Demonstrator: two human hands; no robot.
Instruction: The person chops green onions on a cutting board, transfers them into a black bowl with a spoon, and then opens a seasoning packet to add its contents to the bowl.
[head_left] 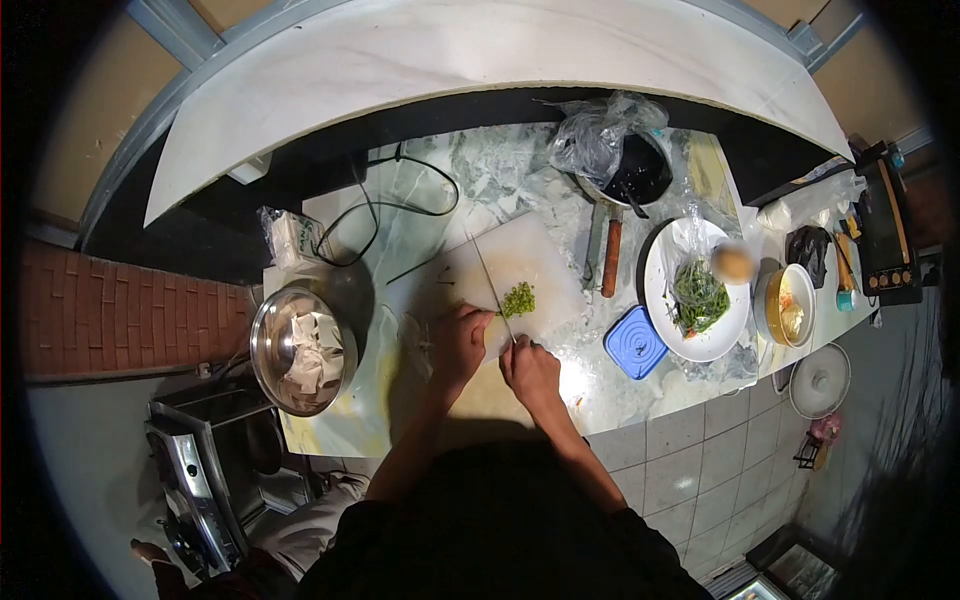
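Note:
A white cutting board lies on the marble counter, with a small heap of chopped green herbs near its front. My right hand grips the handle of a long knife, whose blade runs up across the board beside the greens. My left hand rests curled on the board's front edge, just left of the blade, fingers bent near the herbs.
A steel bowl with pale pieces stands at left. At right sit a blue lid, a white plate of greens, a yellow bowl and a dark pot under plastic. Another knife lies behind the board; a cable crosses the back.

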